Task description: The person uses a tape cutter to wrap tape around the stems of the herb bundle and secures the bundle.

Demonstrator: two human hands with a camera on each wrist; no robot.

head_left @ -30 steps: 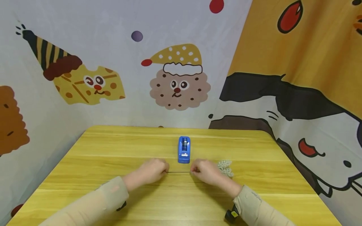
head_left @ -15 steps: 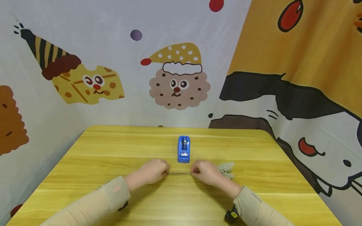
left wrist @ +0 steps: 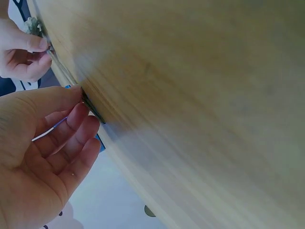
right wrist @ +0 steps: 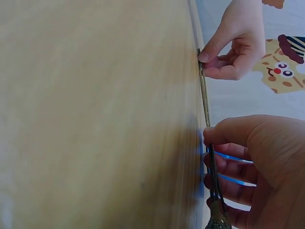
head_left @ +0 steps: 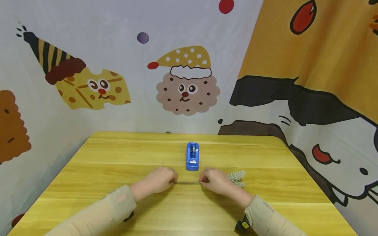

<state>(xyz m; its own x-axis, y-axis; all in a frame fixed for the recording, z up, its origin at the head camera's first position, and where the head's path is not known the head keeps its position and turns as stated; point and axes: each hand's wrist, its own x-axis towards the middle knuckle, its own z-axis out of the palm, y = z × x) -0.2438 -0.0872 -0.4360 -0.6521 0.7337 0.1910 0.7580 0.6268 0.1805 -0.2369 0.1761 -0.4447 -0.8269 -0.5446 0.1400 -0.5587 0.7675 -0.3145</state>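
Note:
Thin stems (head_left: 188,183) run level between the two hands just above the table. At their right end are pale green, fuzzy flower sprigs (head_left: 237,177), partly hidden behind the right hand. The left hand (head_left: 160,179) pinches the stems near their bare end between thumb and forefinger; the dark tips (left wrist: 93,106) poke out past its fingers in the left wrist view. My right hand (head_left: 217,180) pinches them nearer the flower heads, thumb against the forefinger. In the right wrist view, separate stems (right wrist: 213,171) lie along its other fingers, down to a green head (right wrist: 218,222).
A blue tape dispenser (head_left: 192,157) stands on the wooden table (head_left: 141,147), just beyond and between the hands. Behind the table hangs a cartoon-printed cloth (head_left: 118,49). Black wrist camera gear (head_left: 242,225) sits under the right sleeve.
The flower sprigs have turned, and their tips now show spread apart beside the right hand. The stems between the hands have dropped slightly toward the person. Both hands keep their pinch.

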